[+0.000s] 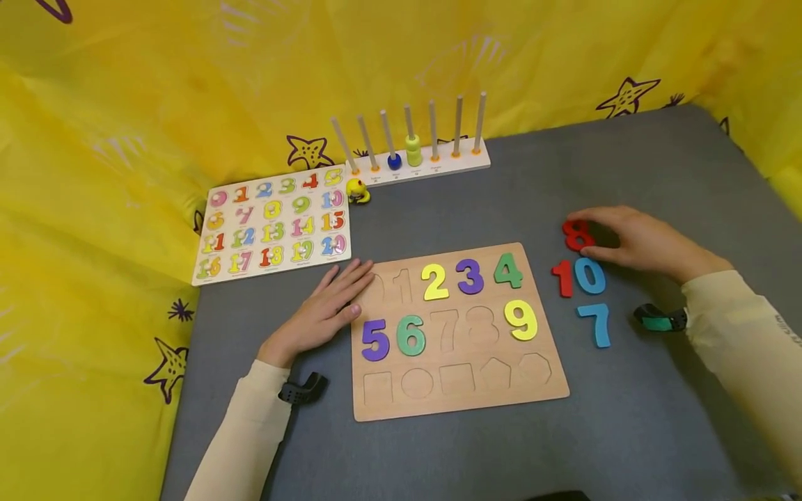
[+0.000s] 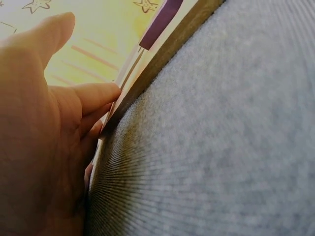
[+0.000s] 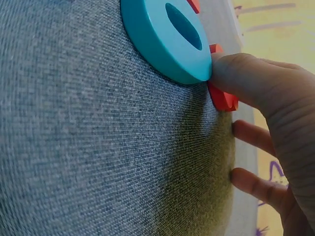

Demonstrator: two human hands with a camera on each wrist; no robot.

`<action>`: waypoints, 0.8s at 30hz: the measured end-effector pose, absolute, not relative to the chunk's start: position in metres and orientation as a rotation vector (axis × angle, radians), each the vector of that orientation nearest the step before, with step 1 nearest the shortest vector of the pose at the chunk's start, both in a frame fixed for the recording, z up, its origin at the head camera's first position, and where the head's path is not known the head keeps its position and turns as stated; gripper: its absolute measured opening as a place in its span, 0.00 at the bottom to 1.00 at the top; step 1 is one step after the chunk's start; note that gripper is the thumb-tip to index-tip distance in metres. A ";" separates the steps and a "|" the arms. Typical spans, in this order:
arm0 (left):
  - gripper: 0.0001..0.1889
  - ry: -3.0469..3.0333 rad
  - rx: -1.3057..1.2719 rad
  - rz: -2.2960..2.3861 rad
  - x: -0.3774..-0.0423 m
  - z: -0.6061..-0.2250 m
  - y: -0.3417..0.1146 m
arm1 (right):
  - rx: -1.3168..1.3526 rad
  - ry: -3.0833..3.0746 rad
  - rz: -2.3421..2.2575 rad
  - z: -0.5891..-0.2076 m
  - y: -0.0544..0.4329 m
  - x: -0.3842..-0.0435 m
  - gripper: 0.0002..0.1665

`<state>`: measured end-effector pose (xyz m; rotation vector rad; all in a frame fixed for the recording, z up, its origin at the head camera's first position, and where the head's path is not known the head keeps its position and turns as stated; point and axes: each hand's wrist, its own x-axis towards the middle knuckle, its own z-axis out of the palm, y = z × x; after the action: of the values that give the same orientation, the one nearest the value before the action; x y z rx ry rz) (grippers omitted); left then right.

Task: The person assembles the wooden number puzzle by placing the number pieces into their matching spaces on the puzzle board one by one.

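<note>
My right hand [image 1: 645, 240] pinches a red number 8 [image 1: 578, 236] at the board's right, index finger at its top end and thumb at its bottom. In the right wrist view the thumb lies right beside the blue 0 [image 3: 162, 42] and partly hides the red 8 [image 3: 224, 98]. A red 1 [image 1: 562, 278] and a blue 7 [image 1: 596, 325] lie close by. Flat, with straight fingers, my left hand [image 1: 322, 316] rests at the upper left corner of the wooden number board [image 1: 401, 358], covering part of its 0 recess. The board holds 2, 3, 4, 5, 6 and 9.
Behind the left hand lies a second number puzzle [image 1: 255, 228], full of small pieces. A peg abacus [image 1: 432, 163] with a few beads stands along the back, a small yellow figure [image 1: 357, 191] at its left end. Yellow cloth [image 1: 401, 62] hangs behind the grey table [image 1: 464, 459].
</note>
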<state>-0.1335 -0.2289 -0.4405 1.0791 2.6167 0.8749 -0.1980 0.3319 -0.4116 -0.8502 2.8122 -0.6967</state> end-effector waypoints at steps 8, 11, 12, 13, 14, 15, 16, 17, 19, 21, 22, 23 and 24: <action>0.30 2.632 1.067 0.847 -0.134 -0.442 -0.230 | -0.842 2.838 -0.678 -0.411 0.330 -0.200 0.40; 0.30 2.626 1.055 0.835 -0.135 -0.444 -0.229 | -0.824 2.845 -0.686 -0.412 0.329 -0.197 0.41; 0.30 2.624 1.054 0.830 -0.135 -0.445 -0.228 | -0.815 2.851 -0.687 -0.411 0.328 -0.196 0.41; 0.30 2.626 1.056 0.825 -0.135 -0.446 -0.228 | -0.811 2.857 -0.689 -0.411 0.328 -0.194 0.41; 0.30 2.631 1.060 0.819 -0.136 -0.447 -0.227 | -0.820 2.867 -0.697 -0.409 0.326 -0.192 0.41; 0.30 2.634 1.063 0.816 -0.137 -0.447 -0.227 | -0.844 2.884 -0.700 -0.406 0.323 -0.189 0.42; 0.30 2.639 1.069 0.819 -0.137 -0.447 -0.226 | -0.877 2.897 -0.707 -0.404 0.319 -0.186 0.43; 0.30 2.645 1.073 0.819 -0.137 -0.447 -0.226 | -0.930 2.910 -0.721 -0.401 0.314 -0.182 0.44; 0.30 2.657 1.078 0.832 -0.138 -0.447 -0.226 | -1.083 2.912 -0.762 -0.395 0.302 -0.174 0.46; 0.30 2.667 1.073 0.850 -0.138 -0.447 -0.227 | -1.235 2.891 -0.801 -0.391 0.287 -0.165 0.44; 0.30 2.671 1.066 0.859 -0.137 -0.446 -0.228 | -1.297 2.871 -0.821 -0.391 0.280 -0.160 0.42; 0.29 2.674 1.057 0.868 -0.137 -0.446 -0.229 | -1.350 2.850 -0.829 -0.391 0.272 -0.156 0.41; 0.29 2.677 1.050 0.873 -0.137 -0.446 -0.230 | -1.391 2.829 -0.831 -0.392 0.265 -0.152 0.39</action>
<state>-0.1365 -0.2296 -0.4463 1.0504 2.6766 0.8726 -0.1516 0.2646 -0.3918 -1.3908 2.8292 -0.8310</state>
